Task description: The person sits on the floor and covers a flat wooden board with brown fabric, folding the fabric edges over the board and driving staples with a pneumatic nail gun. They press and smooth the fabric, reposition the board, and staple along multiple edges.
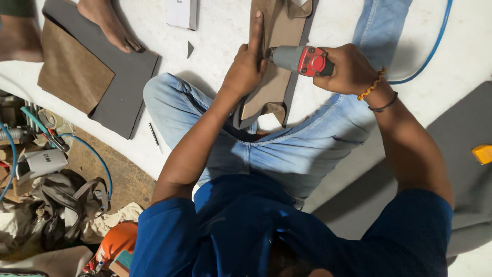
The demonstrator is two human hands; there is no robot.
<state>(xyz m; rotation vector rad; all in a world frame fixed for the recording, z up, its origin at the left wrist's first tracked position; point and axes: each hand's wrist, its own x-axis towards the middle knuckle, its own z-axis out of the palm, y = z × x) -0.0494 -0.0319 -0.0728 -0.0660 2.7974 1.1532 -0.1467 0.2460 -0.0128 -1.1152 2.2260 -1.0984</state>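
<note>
Tan leather strip lies on the white floor in front of the seated person, its long axis running away from the body toward the top of the view, with a notched near end by the jeans. One grey-and-red pneumatic hand tool lies crosswise to it, nose pointing left onto the strip. The right hand is wrapped tight around the tool's body. The left hand presses flat on the strip, index finger stretched along its length, the other fingers curled. Two blue air hoses show: one at upper right, another at left. One bare foot of another person rests on a dark grey sheet, with a tan sheet lying partly over it. A white rectangular box sits at the top edge.
</note>
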